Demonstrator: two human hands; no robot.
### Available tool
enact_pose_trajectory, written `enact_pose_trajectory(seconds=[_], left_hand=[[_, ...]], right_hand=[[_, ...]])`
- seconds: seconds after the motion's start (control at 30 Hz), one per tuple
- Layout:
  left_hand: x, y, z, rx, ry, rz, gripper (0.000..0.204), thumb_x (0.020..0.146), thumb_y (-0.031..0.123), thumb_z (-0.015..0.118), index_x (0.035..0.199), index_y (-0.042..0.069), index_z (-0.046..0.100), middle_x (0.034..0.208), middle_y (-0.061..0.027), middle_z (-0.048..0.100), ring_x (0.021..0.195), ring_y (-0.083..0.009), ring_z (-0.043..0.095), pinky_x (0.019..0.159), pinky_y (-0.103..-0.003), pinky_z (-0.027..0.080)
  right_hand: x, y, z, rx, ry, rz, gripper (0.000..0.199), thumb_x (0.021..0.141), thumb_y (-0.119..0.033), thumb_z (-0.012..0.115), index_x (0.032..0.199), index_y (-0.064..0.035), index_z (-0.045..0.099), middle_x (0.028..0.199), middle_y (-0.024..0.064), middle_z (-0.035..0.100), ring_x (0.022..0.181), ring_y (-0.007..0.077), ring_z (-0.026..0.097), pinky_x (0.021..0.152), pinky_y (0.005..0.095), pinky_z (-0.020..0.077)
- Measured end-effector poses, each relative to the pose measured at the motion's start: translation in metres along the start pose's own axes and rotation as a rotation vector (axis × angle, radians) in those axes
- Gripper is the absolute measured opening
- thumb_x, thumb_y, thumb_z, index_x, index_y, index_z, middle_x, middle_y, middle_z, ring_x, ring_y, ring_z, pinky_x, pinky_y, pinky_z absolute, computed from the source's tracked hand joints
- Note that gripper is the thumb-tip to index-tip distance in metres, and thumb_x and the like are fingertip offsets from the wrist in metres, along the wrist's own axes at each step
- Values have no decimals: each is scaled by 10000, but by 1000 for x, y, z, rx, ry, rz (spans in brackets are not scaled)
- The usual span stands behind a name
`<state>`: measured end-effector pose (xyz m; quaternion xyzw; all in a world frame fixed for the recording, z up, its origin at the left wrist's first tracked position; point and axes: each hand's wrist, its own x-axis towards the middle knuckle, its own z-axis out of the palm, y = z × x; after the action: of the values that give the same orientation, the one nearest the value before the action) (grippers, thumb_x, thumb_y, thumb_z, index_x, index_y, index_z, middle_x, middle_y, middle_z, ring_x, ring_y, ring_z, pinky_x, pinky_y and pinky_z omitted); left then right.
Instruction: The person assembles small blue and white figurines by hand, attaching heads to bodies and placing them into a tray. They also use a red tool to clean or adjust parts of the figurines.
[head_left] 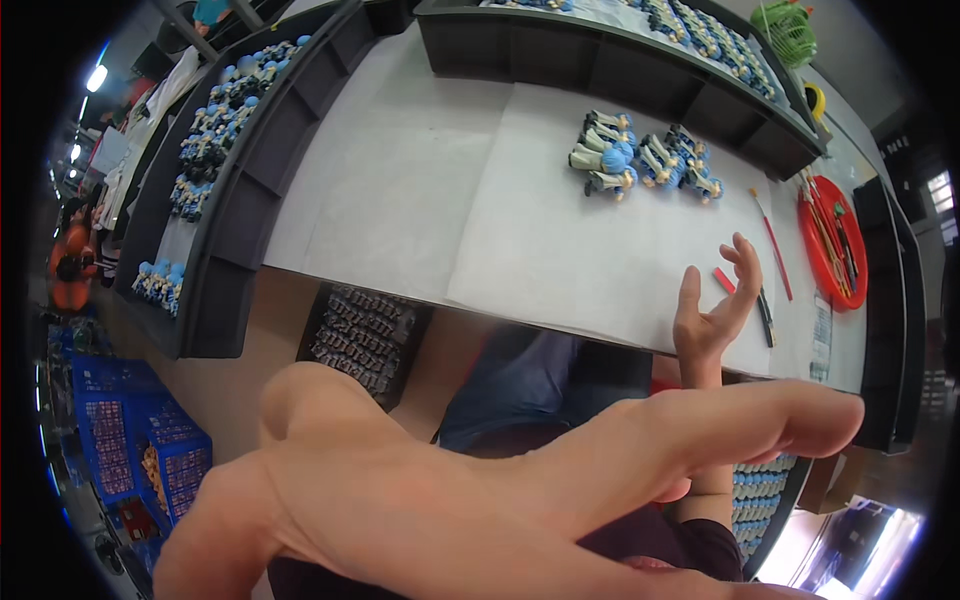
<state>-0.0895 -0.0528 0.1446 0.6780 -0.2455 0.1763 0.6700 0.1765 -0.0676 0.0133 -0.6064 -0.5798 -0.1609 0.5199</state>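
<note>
My left hand (430, 490) is raised very close to the camera, fingers spread, holding nothing; it fills the lower part of the view. Over the table's near edge my right hand (712, 310) is lifted with its fingers curled apart and nothing in it. Beside its fingertips a small red piece (724, 281) and a dark pen-like tool (766, 318) lie on the white sheet (480, 200). Farther back on the sheet lies a cluster of small blue-haired figurines (640, 158).
Dark trays of more figurines line the far edge (620, 50) and the left side (215, 130). A red round tray (835, 235) with brushes sits at right, a red-handled brush (772, 240) beside it. Blue crates (135, 440) stand on the floor lower left.
</note>
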Motion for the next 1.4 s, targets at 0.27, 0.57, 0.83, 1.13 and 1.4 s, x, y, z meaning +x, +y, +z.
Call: enact_pose_trajectory(seconds=[0.27, 0.57, 0.83, 1.13, 1.4], left_hand=[[8, -1, 1, 343, 27, -137, 638, 602, 461, 757, 1056, 50, 579, 1455, -265, 134, 1356, -384, 165, 1039, -496, 190], [14, -2, -8, 530, -2, -196, 645, 599, 447, 749, 1070, 48, 563, 1454, -266, 137, 1356, -383, 165, 1040, -497, 188], [21, 5, -11, 674, -33, -225, 652, 597, 435, 742, 1083, 46, 548, 1454, -266, 141, 1356, -382, 166, 1041, -498, 187], [28, -2, -18, 721, -44, -205, 660, 595, 420, 733, 1098, 44, 532, 1453, -266, 144, 1357, -381, 167, 1042, -499, 185], [36, -3, -22, 810, -69, -222, 668, 592, 408, 726, 1110, 42, 517, 1452, -267, 147, 1357, -380, 168, 1043, -500, 184]], right_hand=[[1, 0, 0, 16, -10, -38, 640, 705, 39, 642, 1285, -12, 377, 1250, 159, 458, 973, 244, 537, 857, 359, 405], [0, 3, 3, 48, -13, -10, 649, 676, 42, 653, 1271, -10, 399, 1219, 160, 479, 965, 235, 537, 886, 352, 373], [1, 3, 4, 58, -1, -41, 676, 662, 29, 666, 1278, -8, 391, 1216, 158, 487, 953, 225, 552, 915, 352, 339], [-1, 6, 2, 58, 1, -21, 661, 664, 22, 671, 1269, -6, 405, 1208, 158, 489, 955, 229, 545, 895, 347, 361], [-1, 6, 3, 62, -1, -26, 662, 665, 21, 672, 1269, -6, 400, 1202, 161, 489, 959, 228, 545, 921, 343, 345]])
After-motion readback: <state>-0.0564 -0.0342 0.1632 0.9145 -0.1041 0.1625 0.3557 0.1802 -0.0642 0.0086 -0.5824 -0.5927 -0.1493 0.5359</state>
